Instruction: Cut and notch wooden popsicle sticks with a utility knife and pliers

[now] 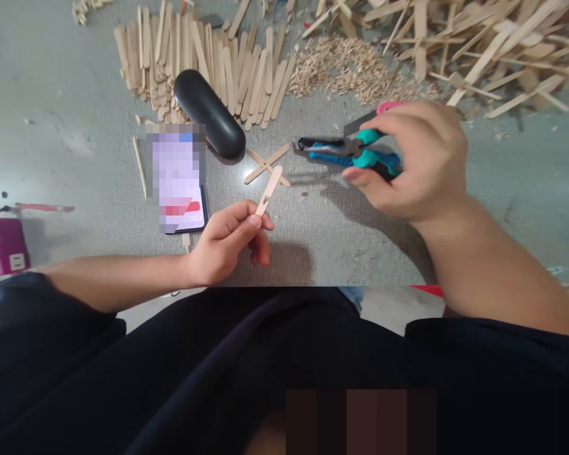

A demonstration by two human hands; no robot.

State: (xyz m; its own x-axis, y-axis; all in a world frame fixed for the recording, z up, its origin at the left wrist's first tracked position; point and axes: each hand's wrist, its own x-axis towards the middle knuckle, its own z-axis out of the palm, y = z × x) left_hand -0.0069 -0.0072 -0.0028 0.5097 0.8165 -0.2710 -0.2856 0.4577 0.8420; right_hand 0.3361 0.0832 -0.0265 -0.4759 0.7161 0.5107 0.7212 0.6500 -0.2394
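Note:
My left hand (230,240) pinches a short wooden stick (270,187) between thumb and forefinger, its free end pointing up and away from me. My right hand (417,161) is closed round the handles of teal and black pliers (346,150), whose jaws point left toward the stick, about a hand's width from it. Two crossed wooden sticks (267,165) lie on the grey table (57,126) just beyond the held stick.
A phone (180,180) lies left of my left hand, with a black oval case (208,121) behind it. A stack of wooden sticks (194,57), a heap of small cut chips (346,66) and a loose stick pile (493,44) fill the far side. A pink box (2,243) sits at the left edge.

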